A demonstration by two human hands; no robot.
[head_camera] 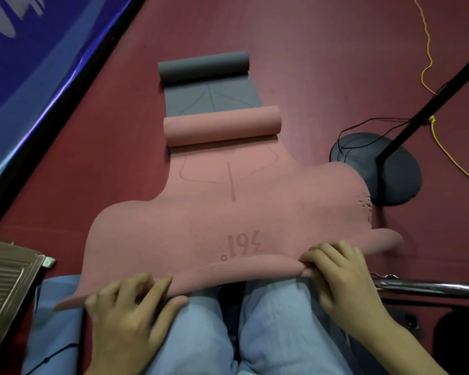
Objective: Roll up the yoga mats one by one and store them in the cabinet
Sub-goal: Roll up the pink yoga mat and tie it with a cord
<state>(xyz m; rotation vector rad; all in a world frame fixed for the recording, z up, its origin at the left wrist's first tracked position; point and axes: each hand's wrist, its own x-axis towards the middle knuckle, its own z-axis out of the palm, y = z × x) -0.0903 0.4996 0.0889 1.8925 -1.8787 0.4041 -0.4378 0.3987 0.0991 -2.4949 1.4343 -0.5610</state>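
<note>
Both hands, left hand [130, 301] and right hand [341, 269], pinch the pink yoga mat [228, 220] at its 6 o'clock edge; uneven curling probably skews the roll.

The pink yoga mat [228, 212] lies spread on the red floor, its far end curled into a roll, its near edge lifted over the knees. Beyond it, touching, the grey yoga mat [209, 85] lies partly unrolled, its far end rolled.

A studio or gym floor: dark red flooring [322, 50], partly rolled yoga mats [222, 125], a weighted stand base [390, 169].
</note>
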